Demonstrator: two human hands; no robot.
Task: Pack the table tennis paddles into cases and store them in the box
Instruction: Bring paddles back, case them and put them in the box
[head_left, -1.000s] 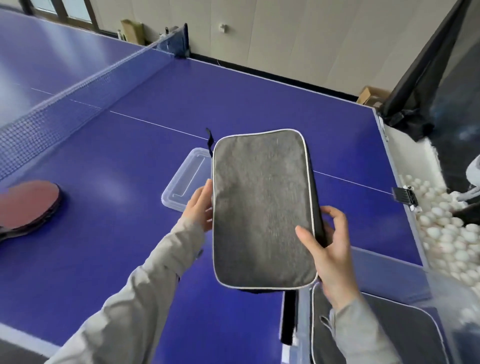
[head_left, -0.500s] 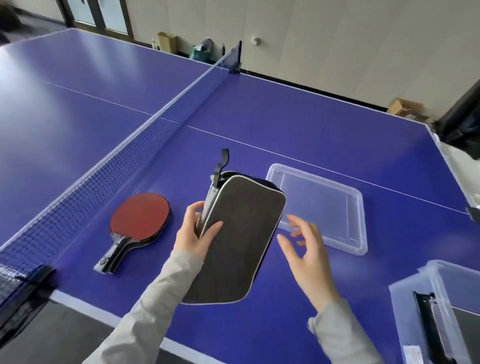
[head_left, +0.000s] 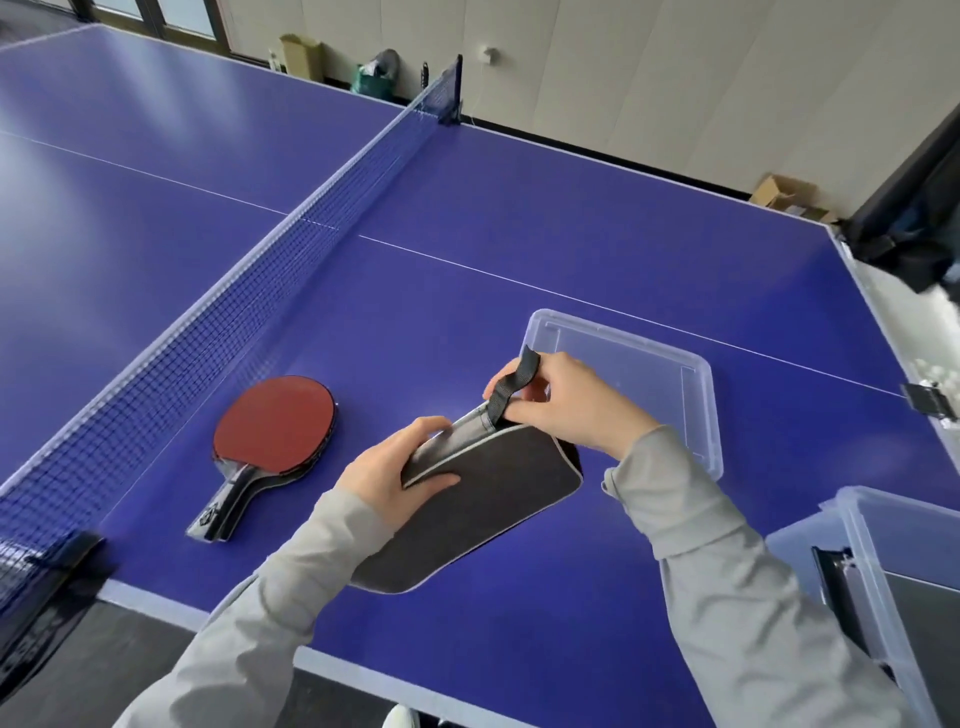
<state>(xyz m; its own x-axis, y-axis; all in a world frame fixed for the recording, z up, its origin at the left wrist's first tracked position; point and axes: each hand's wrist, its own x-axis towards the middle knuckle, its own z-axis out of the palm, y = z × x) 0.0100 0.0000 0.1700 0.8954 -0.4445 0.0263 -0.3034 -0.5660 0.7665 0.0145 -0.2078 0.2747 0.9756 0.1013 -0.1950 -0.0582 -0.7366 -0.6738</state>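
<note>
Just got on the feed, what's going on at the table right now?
A person holds a grey paddle case over the table: left hand grips its side, right hand pinches near the black strap at its top end. The red paddles lie uncased beside the net. A clear lid lies behind the hands.

blue table (head_left: 519, 218), net (head_left: 249, 291), red paddles (head_left: 270, 441), clear lid (head_left: 701, 410)

1. The paddles (head_left: 272, 431) lie stacked on the bench (head_left: 571, 218), just beside the net (head_left: 291, 244).
2. Right of them, both hands hold the case (head_left: 478, 514) above the bench.
3. Behind the case lies the lid (head_left: 639, 374) (flat on the bench).
4. The box (head_left: 878, 566) stands at the near right, another case (head_left: 930, 623) inside it.
</note>
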